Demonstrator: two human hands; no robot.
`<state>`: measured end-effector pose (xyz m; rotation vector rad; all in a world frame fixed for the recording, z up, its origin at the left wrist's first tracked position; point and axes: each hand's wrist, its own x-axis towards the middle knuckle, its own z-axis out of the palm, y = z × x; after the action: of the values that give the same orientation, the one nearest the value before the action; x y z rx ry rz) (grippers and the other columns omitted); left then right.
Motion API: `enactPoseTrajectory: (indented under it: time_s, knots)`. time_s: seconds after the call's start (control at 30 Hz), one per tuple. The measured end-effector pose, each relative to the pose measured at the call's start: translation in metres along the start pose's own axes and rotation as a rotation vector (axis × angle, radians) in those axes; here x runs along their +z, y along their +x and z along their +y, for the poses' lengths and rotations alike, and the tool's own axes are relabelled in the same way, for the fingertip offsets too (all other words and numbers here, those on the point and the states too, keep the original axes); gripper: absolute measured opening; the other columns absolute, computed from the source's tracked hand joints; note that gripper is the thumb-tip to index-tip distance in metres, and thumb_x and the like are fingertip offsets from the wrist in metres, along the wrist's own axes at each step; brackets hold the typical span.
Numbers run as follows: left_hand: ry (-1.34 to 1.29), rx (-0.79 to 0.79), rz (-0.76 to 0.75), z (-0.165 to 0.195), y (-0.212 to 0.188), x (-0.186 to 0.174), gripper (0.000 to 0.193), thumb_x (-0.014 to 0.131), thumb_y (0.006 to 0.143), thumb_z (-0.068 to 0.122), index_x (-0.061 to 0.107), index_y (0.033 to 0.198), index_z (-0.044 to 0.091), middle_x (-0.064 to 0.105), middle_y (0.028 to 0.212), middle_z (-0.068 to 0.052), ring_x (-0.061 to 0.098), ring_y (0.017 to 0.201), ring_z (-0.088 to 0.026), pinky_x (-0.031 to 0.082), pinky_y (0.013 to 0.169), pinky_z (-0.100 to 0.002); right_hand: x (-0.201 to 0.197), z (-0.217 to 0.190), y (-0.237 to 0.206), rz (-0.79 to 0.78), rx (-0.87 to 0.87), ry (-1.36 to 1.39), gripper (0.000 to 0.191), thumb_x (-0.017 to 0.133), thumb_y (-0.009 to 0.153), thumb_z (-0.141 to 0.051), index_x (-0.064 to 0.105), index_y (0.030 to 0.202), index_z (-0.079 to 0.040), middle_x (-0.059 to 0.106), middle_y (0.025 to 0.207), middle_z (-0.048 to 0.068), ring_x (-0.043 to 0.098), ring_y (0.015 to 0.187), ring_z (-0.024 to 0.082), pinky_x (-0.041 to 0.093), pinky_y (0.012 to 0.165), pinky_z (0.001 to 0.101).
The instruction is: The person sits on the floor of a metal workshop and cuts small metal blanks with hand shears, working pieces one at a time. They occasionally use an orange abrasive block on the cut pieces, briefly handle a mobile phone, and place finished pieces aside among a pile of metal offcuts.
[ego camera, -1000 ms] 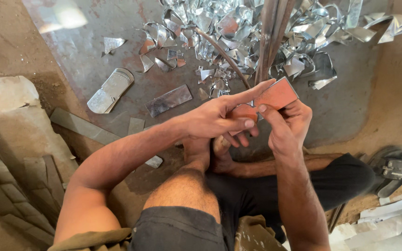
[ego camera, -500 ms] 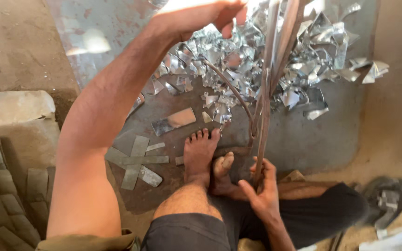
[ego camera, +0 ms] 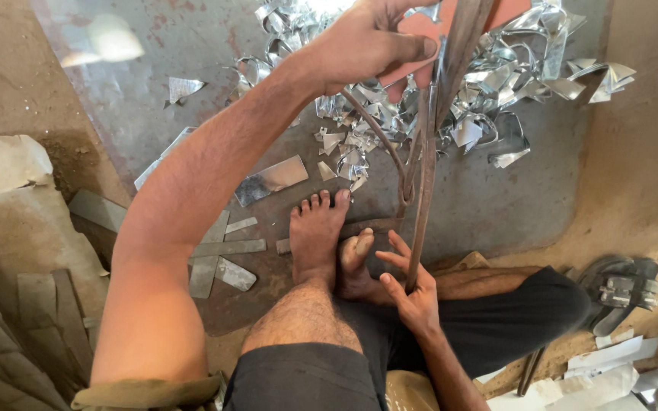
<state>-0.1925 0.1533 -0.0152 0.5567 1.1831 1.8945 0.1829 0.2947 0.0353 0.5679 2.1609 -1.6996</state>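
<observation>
Down at six o'clock, the right hand (ego camera: pixel 413 293) sits by the knee, fingers loosely spread, thumb and palm against the lower end of the long shear handle (ego camera: pixel 423 205); whether it truly grips, I cannot tell. Just at nine o'clock of that hand, two bare feet (ego camera: pixel 329 243) press on the shear's base on the steel floor plate (ego camera: pixel 496 205). Out at nine o'clock of the feet lie flat metal strips (ego camera: pixel 218 255), and one shiny rectangular offcut (ego camera: pixel 272 180) at eleven. Up the handle to twelve o'clock: the left hand (ego camera: pixel 363 46) is stretched far forward, thumb clamped down over a reddish metal sheet (ego camera: pixel 420 34), pinching it right against the shear blades (ego camera: pixel 462 46). Behind and to two o'clock, a heap of curled silver scrap (ego camera: pixel 519 84) covers the plate. Off at four o'clock, a sandal (ego camera: pixel 618 293) rests on the dirt.
</observation>
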Motion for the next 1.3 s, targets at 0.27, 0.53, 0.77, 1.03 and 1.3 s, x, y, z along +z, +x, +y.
enactPoseTrajectory:
  time_s: [0.27,0.53,0.77,1.03,1.3]
  knots:
    - [0.149,-0.049,0.049,0.003,0.001,0.005,0.02,0.06,0.105,0.017,0.073,0.1,0.003,0.077,0.08,-0.004,0.069,0.056,-0.011,0.059,0.052,-0.025,0.003,-0.002,-0.002,0.017,0.003,-0.006,0.036,0.07,0.093,-0.013,0.069,0.128,-0.002,0.048,0.16,0.018,0.042,0.151,0.03,0.032,0.123,0.0452]
    - [0.144,-0.055,0.043,0.005,0.0,0.007,0.025,0.06,0.105,0.019,0.073,0.089,0.005,0.074,0.076,-0.003,0.067,0.054,-0.011,0.058,0.051,-0.026,0.006,0.006,0.005,0.094,0.005,0.01,0.054,0.068,0.093,-0.013,0.054,0.145,-0.004,0.041,0.164,0.017,0.039,0.152,0.03,0.033,0.121,0.0463]
    - [0.16,-0.062,0.033,0.007,0.002,0.005,0.019,0.061,0.105,0.018,0.071,0.105,0.002,0.075,0.078,-0.004,0.067,0.055,-0.011,0.058,0.052,-0.026,0.01,0.019,0.017,0.104,0.134,0.105,0.067,0.066,0.093,-0.013,0.041,0.154,-0.003,0.035,0.166,0.015,0.039,0.15,0.029,0.044,0.111,0.0453]
    - [0.07,0.019,-0.041,-0.007,0.0,-0.001,0.047,0.06,0.113,0.013,0.046,0.158,0.011,0.073,0.085,-0.006,0.066,0.061,-0.011,0.058,0.057,-0.025,0.013,0.044,0.021,0.24,0.006,-0.135,0.064,0.062,0.096,-0.01,0.039,0.155,0.001,0.041,0.162,0.018,0.042,0.149,0.032,0.041,0.114,0.0439]
    - [0.255,0.142,-0.013,-0.009,-0.006,0.004,0.053,0.053,0.119,0.005,0.037,0.168,0.016,0.073,0.083,-0.002,0.071,0.064,-0.009,0.063,0.058,-0.024,0.014,0.043,0.042,0.297,-0.154,-0.247,0.053,0.058,0.098,-0.003,0.046,0.149,0.007,0.05,0.152,0.02,0.045,0.145,0.032,0.035,0.121,0.0426]
